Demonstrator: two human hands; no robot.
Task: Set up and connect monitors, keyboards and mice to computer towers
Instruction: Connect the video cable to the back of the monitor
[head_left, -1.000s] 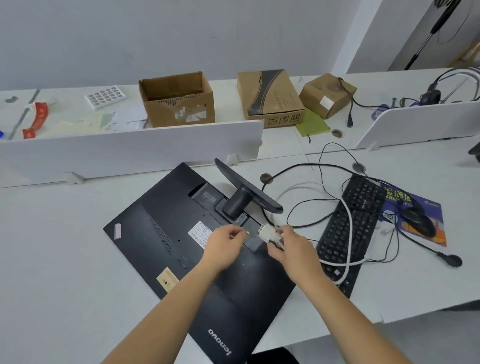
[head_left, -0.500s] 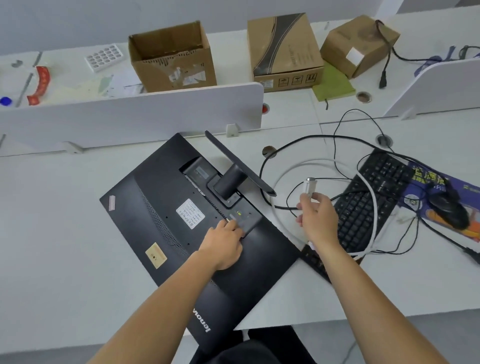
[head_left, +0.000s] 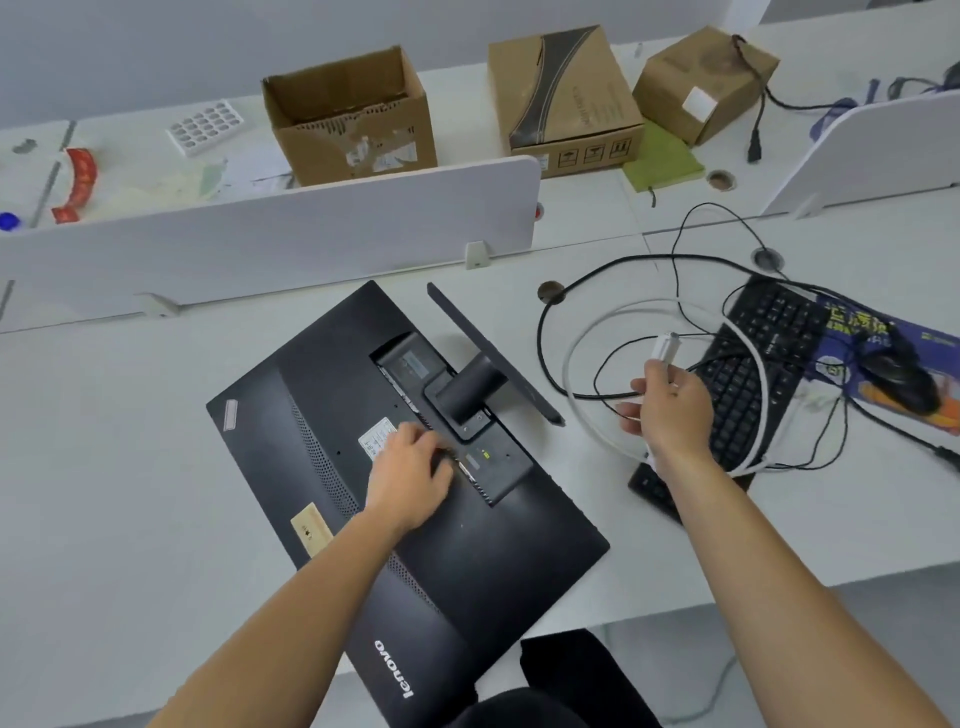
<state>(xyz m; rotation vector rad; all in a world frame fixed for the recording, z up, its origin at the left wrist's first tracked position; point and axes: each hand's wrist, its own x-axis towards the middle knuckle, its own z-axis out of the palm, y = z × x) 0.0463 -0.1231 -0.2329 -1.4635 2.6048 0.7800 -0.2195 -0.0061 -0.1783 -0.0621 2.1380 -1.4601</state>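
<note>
The white connector (head_left: 665, 347) stands out of the right hand (head_left: 670, 408) at 12 o'clock, pinched between the thumb and the curled fingers, with its metal end uppermost and clear of the desk (head_left: 130, 467). Its white cable (head_left: 569, 374) leaves under the wrist and sweeps round in a wide loop, out to 9 o'clock of the hand and back over the keyboard (head_left: 735, 382) at 3 o'clock.

The monitor (head_left: 483, 561) lies face down on the desk, well apart from the connector, at 9 o'clock of the right hand. The left hand (head_left: 410, 467) rests on its back panel; the fingers lie close together, pointing towards 2 o'clock and touching the panel just beside the port recess (head_left: 493, 462). They are blurred, so I cannot tell whether they press or only touch.

The stand (head_left: 470, 387) rises from the back panel at 1 o'clock of the left hand, between the two hands, and its flat base tilts up over the desk. A black cable (head_left: 540, 332) loops across the desk between the stand and the right hand, crossing the white loop.

A mouse (head_left: 904, 379) sits on a blue pad (head_left: 852, 325) at 3 o'clock of the keyboard. A white divider (head_left: 311, 239) runs at 12 o'clock of the monitor; behind it stand an open cardboard box (head_left: 358, 130) and two closed boxes (head_left: 566, 98).
</note>
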